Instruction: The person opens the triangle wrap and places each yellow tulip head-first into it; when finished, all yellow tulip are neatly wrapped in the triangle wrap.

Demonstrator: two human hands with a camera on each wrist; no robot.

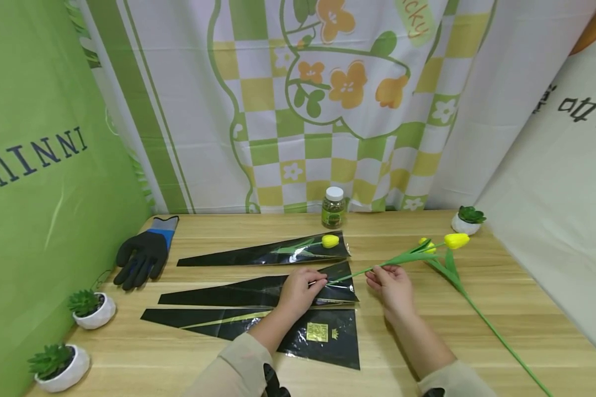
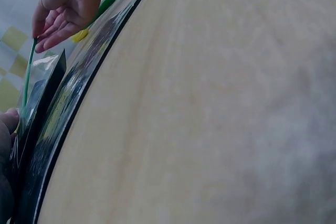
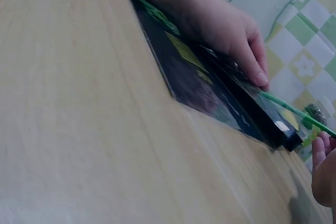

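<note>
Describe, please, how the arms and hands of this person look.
The left hand and right hand are bare, with no gloves on. The left sleeve and right sleeve are light beige and end above the wrists. A black piece, perhaps a strap, shows beside the left cuff.

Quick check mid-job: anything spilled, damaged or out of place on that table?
Nothing looks spilled or damaged. One mild oddity: a single work glove lies left of the black sleeves, with no mate in view.
</note>
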